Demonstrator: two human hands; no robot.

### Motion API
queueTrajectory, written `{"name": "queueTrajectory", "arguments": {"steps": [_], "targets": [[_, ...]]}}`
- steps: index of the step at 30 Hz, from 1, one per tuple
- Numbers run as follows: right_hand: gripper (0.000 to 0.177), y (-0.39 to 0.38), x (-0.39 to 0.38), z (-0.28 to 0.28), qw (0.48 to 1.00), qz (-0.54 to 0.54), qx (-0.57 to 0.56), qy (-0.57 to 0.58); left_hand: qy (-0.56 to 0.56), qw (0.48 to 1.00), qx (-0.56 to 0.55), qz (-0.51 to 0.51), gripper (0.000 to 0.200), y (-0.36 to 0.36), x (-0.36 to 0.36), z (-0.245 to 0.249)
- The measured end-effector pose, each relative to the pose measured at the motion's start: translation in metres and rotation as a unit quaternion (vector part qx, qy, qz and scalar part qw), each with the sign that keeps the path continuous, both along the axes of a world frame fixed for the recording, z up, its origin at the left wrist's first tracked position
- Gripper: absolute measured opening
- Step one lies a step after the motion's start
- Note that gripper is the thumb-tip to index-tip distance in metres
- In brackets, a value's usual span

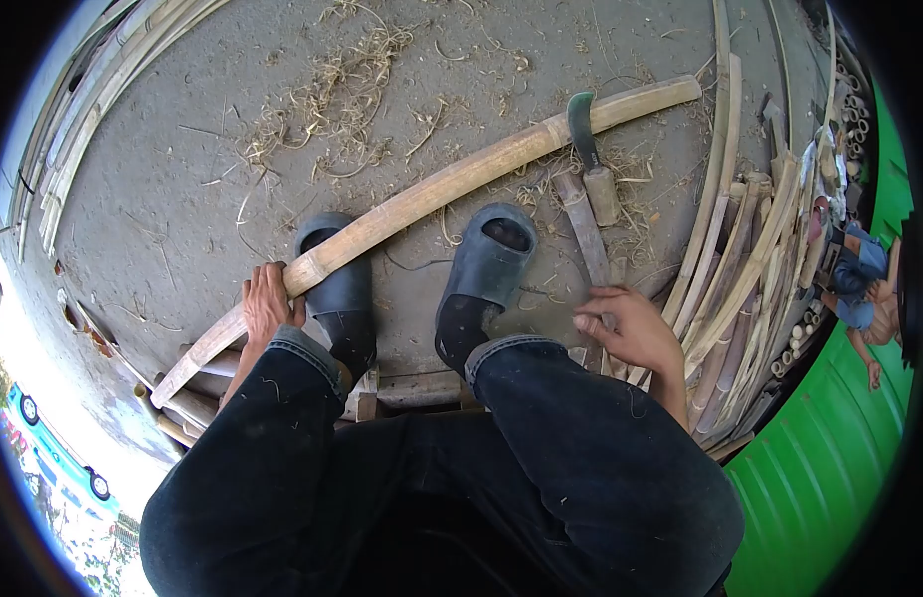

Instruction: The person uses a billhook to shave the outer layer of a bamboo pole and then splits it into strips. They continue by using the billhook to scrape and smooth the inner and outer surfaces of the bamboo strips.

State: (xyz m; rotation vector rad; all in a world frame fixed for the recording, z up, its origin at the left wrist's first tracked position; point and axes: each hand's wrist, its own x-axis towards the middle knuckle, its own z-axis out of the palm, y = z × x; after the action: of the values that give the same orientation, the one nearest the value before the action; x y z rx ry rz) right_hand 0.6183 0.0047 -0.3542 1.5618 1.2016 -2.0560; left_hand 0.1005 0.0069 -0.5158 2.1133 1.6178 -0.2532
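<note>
- Across the floor (183,149), the long bamboo strip (432,198) runs slantwise from near left to far right, passing over the left slipper (344,287) and just beyond the right slipper (486,259).
- The left hand (268,303) is the nearer one: it is curled over the strip close to its near left end, fingers bent and holding it. Most of the strip's length reaches from there away to the right.
- The right hand (636,330) is apart from the strip, on its near side, half open, with thumb and forefinger at the near end of a flat blade-like piece (583,224). I cannot tell if the fingers grip that piece or only touch it.
- The hooked knife (583,131) lies with its blade across the strip towards the far right; its wooden handle (602,196) points nearward, beside the flat piece.
- I can make out no container near the hands. Loose split bamboo (715,343) is heaped at right, and curly shavings (362,85) lie on the far side.
</note>
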Motion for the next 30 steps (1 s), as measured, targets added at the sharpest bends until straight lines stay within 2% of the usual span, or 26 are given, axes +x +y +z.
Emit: {"name": "queueTrajectory", "arguments": {"steps": [1,2,3,4,5,6,8,9,10,11,12,13,15,18,19,20,21,23,24,25,26,27,29,30], "targets": [[0.061,0.004,0.001,0.011,0.987,-0.104,0.119,0.028,-0.003,1.0,-0.003,0.001,0.051,-0.002,0.001,0.001],[0.062,0.005,0.001,0.021,0.948,-0.209,0.233,0.054,-0.005,1.0,-0.005,0.001,0.051,-0.001,0.002,0.003],[0.062,0.006,-0.006,0.023,0.949,-0.21,0.23,0.054,-0.007,1.0,-0.005,0.002,0.051,0.0,0.002,0.003],[0.056,0.009,-0.018,0.025,0.904,-0.222,0.205,0.302,-0.005,1.0,-0.005,0.003,0.051,0.001,0.002,0.002],[0.05,0.012,-0.025,0.026,0.801,-0.218,0.17,0.531,-0.005,1.0,-0.003,0.003,0.051,0.002,0.002,0.003],[0.05,0.008,-0.009,0.026,0.799,-0.216,0.178,0.532,-0.004,1.0,-0.001,0.003,0.051,0.003,0.002,0.002],[0.059,-0.009,0.036,0.027,0.923,-0.16,0.062,0.345,-0.003,1.0,-0.001,0.001,0.051,0.005,0.001,0.004],[0.059,-0.008,0.036,0.033,0.924,-0.159,0.062,0.343,-0.005,1.0,-0.001,0.001,0.051,0.007,0.002,0.006],[0.059,-0.002,0.037,0.043,0.972,-0.143,0.169,0.078,-0.009,1.0,-0.002,0.002,0.051,0.006,0.002,0.005],[0.059,0.007,0.037,0.054,0.939,-0.114,0.26,-0.191,-0.012,1.0,-0.002,0.002,0.051,0.005,0.001,0.006],[0.046,0.021,0.013,0.072,0.891,-0.231,0.39,-0.03,-0.012,1.0,-0.007,0.003,0.051,0.003,0.001,0.007],[0.046,0.018,0.013,0.067,0.893,-0.232,0.384,-0.029,-0.016,1.0,-0.012,0.006,0.052,0.003,0.001,0.007],[0.041,0.009,0.016,0.042,0.925,-0.213,0.291,0.119,-0.018,1.0,-0.013,0.006,0.052,0.004,0.001,0.006],[0.036,0.014,0.021,0.01,0.918,-0.162,0.148,0.33,-0.026,0.999,-0.018,0.011,0.052,0.008,0.002,0.01],[0.036,0.025,0.019,0.006,0.977,-0.139,0.164,-0.016,-0.033,0.999,-0.023,0.016,0.052,0.01,0.002,0.012],[0.036,0.029,0.017,-0.018,0.927,-0.132,0.313,-0.159,-0.04,0.999,-0.027,0.02,0.052,0.011,0.003,0.016],[0.036,0.025,0.018,-0.052,0.837,-0.121,0.445,-0.294,-0.054,0.998,-0.037,0.025,0.052,0.016,0.004,0.021],[0.046,0.024,0.027,-0.097,0.823,-0.255,0.414,-0.292,-0.081,0.994,-0.061,0.036,0.052,0.025,0.0,0.033],[0.046,0.023,0.03,-0.112,0.823,-0.254,0.417,-0.29,-0.103,0.991,-0.077,0.04,0.052,0.03,-0.003,0.039],[0.051,0.021,0.033,-0.123,0.813,-0.197,0.448,-0.316,-0.102,0.991,-0.076,0.041,0.052,0.033,-0.009,0.038],[0.055,0.018,0.036,-0.133,0.799,-0.139,0.476,-0.341,-0.111,0.984,-0.128,0.054,0.052,0.036,-0.022,0.036],[0.055,0.017,0.037,-0.14,0.798,-0.14,0.478,-0.339,-0.119,0.974,-0.178,0.067,0.054,0.041,-0.032,0.036],[0.056,0.012,0.039,-0.152,0.778,-0.093,0.483,-0.39,-0.118,0.978,-0.167,0.035,0.051,0.042,-0.043,0.034],[0.056,0.012,0.042,-0.156,0.778,-0.097,0.482,-0.391,-0.092,0.973,-0.208,0.042,0.049,0.044,-0.044,0.036]]}}
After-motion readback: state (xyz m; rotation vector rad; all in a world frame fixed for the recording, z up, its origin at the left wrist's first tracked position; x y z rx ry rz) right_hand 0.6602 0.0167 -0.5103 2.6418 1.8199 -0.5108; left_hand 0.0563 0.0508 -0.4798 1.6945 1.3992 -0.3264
